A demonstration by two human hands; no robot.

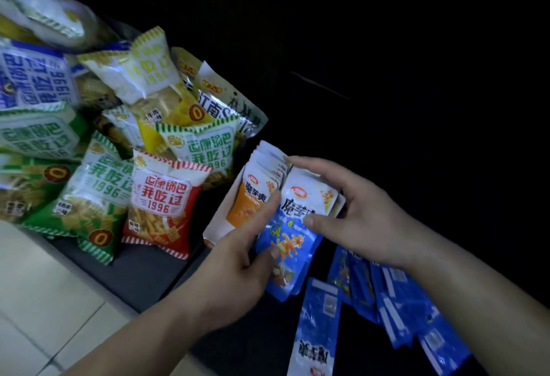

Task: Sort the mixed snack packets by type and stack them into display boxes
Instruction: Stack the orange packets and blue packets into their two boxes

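Dark tabletop [154, 274] carries piled bags [160, 197] beside the box [220, 221]; left hand [238, 268] and right hand [354, 212] both clamp blue packets [285, 244].

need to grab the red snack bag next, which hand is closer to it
Left. The left hand grips the blue packets just right of the red snack bag; the right hand holds them from the far side.

The red packet [162, 209] reads "运康锅巴 我吃过 1996". The green packet [205, 149] above it carries the same words and number, as does the green packet [98, 197] to its left. A yellow packet [143, 75] shows "1996". The orange packet [253, 197] reads "魔芋爽". The blue packet [293, 227] shows "魔芋", the rest hidden by fingers [315, 221].
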